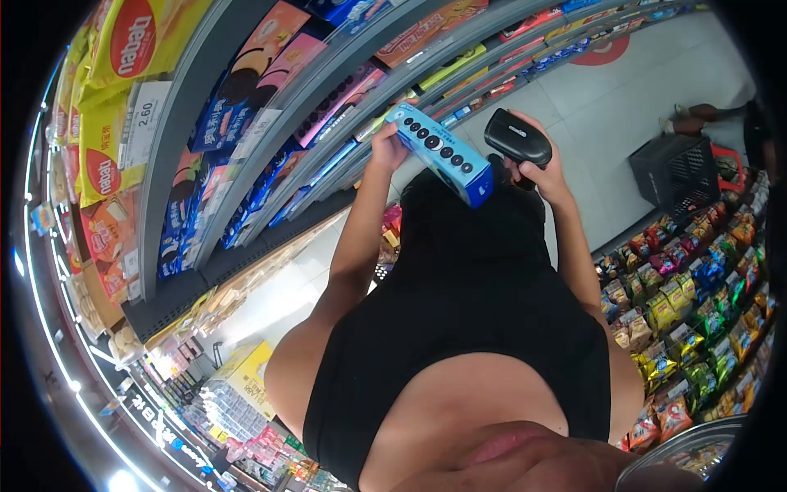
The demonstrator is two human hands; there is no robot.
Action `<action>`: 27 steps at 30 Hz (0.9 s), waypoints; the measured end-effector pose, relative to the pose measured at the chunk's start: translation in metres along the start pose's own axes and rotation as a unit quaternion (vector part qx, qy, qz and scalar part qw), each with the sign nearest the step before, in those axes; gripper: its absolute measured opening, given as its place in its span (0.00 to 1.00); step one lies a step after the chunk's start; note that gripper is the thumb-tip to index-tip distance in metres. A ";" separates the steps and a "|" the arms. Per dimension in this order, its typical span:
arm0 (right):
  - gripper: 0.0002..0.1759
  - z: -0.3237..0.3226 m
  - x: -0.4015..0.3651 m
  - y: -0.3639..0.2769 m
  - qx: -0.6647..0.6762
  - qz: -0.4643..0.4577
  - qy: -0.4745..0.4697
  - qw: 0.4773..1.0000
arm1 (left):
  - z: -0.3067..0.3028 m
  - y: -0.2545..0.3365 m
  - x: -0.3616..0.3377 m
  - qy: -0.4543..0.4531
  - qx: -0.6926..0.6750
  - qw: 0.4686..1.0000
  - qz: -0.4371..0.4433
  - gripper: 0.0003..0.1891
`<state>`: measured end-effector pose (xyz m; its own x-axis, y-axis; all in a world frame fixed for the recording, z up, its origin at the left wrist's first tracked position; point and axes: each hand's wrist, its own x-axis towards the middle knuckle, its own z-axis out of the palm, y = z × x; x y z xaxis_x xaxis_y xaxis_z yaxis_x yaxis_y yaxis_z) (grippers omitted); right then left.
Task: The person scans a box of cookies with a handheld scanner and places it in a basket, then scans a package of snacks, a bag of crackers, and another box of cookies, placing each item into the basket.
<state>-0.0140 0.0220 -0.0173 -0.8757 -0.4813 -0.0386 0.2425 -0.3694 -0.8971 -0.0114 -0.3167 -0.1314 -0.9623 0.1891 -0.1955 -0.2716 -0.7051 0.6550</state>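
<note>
My left hand (388, 148) is closed around one end of a light-blue biscuit box (443, 150). Dark round sandwich cookies are pictured in a row along its side, and the far end is deeper blue. In my right hand (551, 174) is a black handheld barcode scanner (519, 141), its head beside the box and a small gap between them. The fingers wrap its handle, which is partly hidden. Both hands are in front of my black top (459, 303).
Shelves of biscuit packs (270, 74) with price tags (146, 115) rise on the left. A dark shopping basket (676, 172) with a red handle is on the tiled floor (598, 107) at right, near another person's leg (697, 121). Rows of snack bags (676, 303) line the lower right.
</note>
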 end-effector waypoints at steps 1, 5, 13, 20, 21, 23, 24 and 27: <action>0.52 0.008 0.004 -0.001 -0.011 -0.002 0.003 1.000 | -0.004 -0.002 0.001 -0.020 -0.037 0.999 -0.013 0.44; 0.55 0.042 0.024 -0.001 -0.050 0.010 -0.005 0.999 | 0.001 -0.020 -0.002 -0.101 -0.178 0.977 -0.059 0.45; 0.53 0.081 0.038 0.016 -0.108 0.018 -0.021 0.994 | 0.023 -0.032 -0.014 -0.374 -0.368 0.808 -0.268 0.45; 0.57 0.111 0.029 0.033 -0.134 0.008 0.010 0.991 | 0.012 -0.003 -0.019 -0.498 -0.342 0.747 -0.277 0.47; 0.55 0.115 0.026 0.036 -0.124 0.010 0.003 0.992 | 0.011 0.002 -0.019 -0.506 -0.337 0.744 -0.276 0.48; 0.53 0.123 0.020 0.040 -0.113 0.013 0.007 0.993 | 0.007 0.006 -0.020 -0.512 -0.331 0.743 -0.277 0.48; 0.53 0.128 0.018 0.042 -0.112 0.012 0.016 0.994 | 0.003 0.006 -0.023 -0.507 -0.323 0.749 -0.277 0.49; 0.53 0.135 0.011 0.048 -0.109 0.010 0.021 0.994 | -0.003 0.009 -0.037 -0.453 -0.313 0.786 -0.282 0.51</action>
<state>0.0443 -0.1088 -0.0014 -0.8897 -0.4510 -0.0710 0.1671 -0.1769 -0.9699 0.0222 -0.3327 -0.1205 -0.3835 0.8010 0.4598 -0.8709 -0.4793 0.1087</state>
